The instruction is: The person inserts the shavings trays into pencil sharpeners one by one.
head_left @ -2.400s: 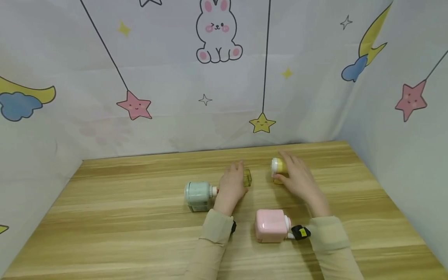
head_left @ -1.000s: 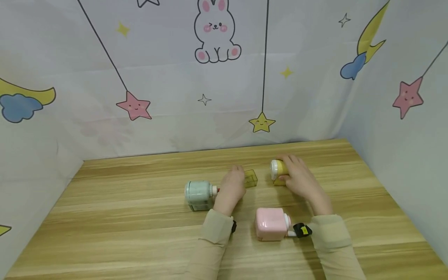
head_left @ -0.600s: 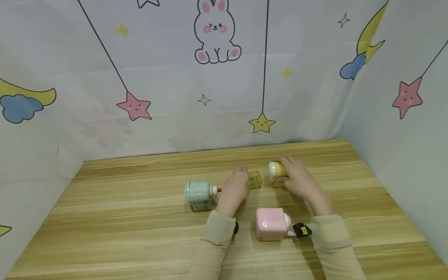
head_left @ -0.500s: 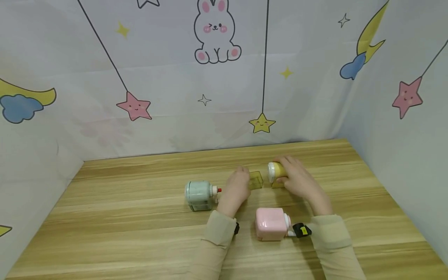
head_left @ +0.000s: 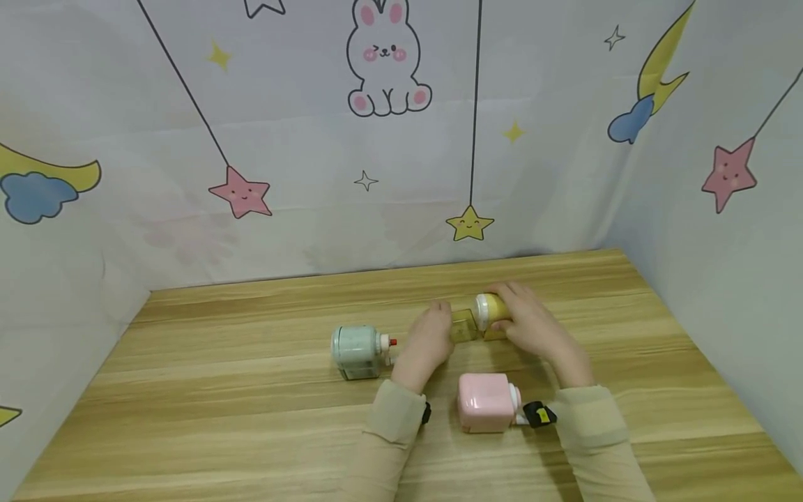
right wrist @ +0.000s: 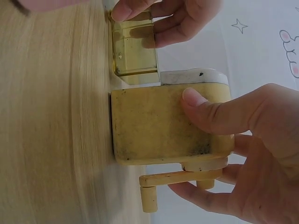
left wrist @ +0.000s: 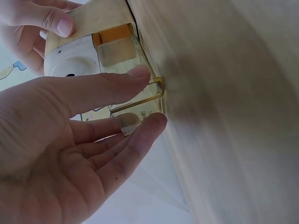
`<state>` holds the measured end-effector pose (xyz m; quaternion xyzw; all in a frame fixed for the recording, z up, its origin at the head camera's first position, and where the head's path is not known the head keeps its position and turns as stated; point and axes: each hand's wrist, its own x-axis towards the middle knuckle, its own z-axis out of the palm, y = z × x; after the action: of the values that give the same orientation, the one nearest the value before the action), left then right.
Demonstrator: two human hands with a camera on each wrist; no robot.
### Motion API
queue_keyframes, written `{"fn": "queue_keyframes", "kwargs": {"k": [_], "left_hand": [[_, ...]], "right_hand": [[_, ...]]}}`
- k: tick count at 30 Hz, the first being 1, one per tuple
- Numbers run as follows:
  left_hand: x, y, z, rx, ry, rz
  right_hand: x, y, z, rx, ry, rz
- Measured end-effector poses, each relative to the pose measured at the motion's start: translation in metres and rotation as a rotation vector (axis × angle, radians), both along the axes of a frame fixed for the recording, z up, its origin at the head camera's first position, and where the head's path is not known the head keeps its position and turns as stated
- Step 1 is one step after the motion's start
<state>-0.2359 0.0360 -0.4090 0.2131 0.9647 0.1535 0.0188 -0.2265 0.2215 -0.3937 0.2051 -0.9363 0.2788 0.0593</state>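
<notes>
A yellow hand-crank pencil sharpener (right wrist: 154,123) with a white front stands on the table, its crank (right wrist: 180,177) toward the right. My right hand (head_left: 532,324) grips its upper part, thumb on one side and fingers round the other. To its left, my left hand (head_left: 429,339) pinches a clear yellowish shavings drawer (right wrist: 135,49) between thumb and fingers, low at the tabletop. In the right wrist view the drawer's end lies right by the sharpener's front, below the white part. In the left wrist view an orange-edged opening (left wrist: 114,39) shows in the sharpener's lower front.
A green pencil sharpener (head_left: 356,351) with a red tip at its end stands left of my left forearm. Between the forearms is a pink sharpener (head_left: 486,403), close to the black wrist camera (head_left: 539,415). A printed cloth wall (head_left: 301,230) closes off the table's back.
My left hand has slid the drawer to the right. My right hand has brought the yellow sharpener slightly left and nearer, and the gap between them has narrowed to almost nothing.
</notes>
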Motion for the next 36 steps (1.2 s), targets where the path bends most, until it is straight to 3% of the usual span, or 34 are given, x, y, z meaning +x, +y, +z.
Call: {"fn": "queue_keyframes", "kwargs": {"k": [5,24,36], "left_hand": [[0.000,0.002,0.000,0.012,-0.013,-0.007],[-0.001,0.006,0.001,0.020,0.052,-0.050],[-0.003,0.012,0.002,0.054,0.018,-0.039]], "right_hand": [[-0.001,-0.001,0.000,-0.005,-0.003,0.007],[-0.005,-0.007,0.001,-0.013,0.002,0.057],[-0.008,-0.008,0.004,-0.016,-0.012,0.083]]}}
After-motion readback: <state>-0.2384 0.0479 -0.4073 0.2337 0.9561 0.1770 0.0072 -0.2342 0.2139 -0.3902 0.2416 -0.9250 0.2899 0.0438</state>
